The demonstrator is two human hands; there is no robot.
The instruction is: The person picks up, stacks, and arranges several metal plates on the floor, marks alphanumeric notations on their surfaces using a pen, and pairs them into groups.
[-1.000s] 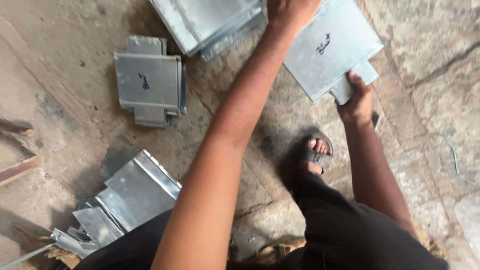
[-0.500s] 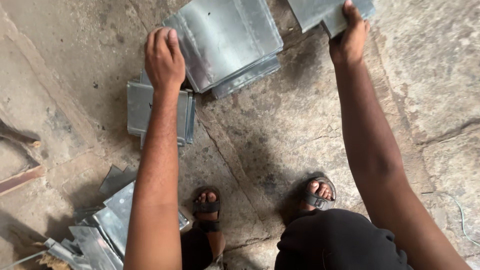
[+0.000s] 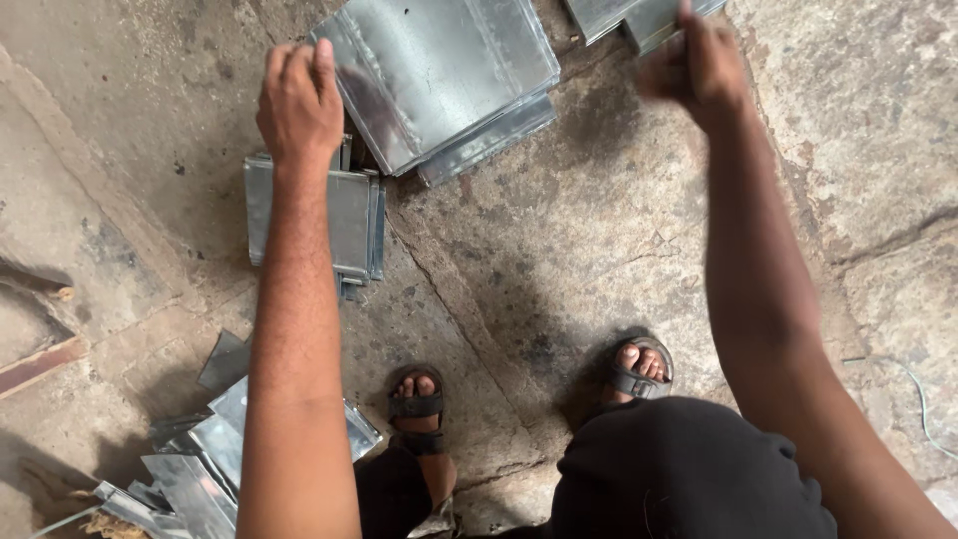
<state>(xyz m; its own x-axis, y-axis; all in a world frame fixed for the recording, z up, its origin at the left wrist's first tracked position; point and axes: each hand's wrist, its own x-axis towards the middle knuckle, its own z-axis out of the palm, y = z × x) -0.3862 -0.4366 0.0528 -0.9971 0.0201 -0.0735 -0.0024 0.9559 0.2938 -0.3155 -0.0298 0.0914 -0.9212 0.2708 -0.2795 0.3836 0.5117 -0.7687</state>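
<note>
Sandalled feet [image 3: 424, 404] planted on cracked stone floor [image 3: 559, 260]. Left arm stretched forward, left hand [image 3: 299, 105] palm down, fingers loosely curled, clasping nothing, at edge of large sheet stack [image 3: 439, 75], above small stack [image 3: 349, 215]. Right hand [image 3: 699, 65] blurred, fingers clamped on metal sheet [image 3: 639, 15] at top edge.

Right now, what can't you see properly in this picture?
Head view:
- The metal sheet at the right hand: the top edge cuts it off, and the hand is blurred, so its grip is unclear.
- The small stack of metal pieces: the left hand and its arm cover part.
- The big stack of sheets: the count is too fine to tell.
</note>
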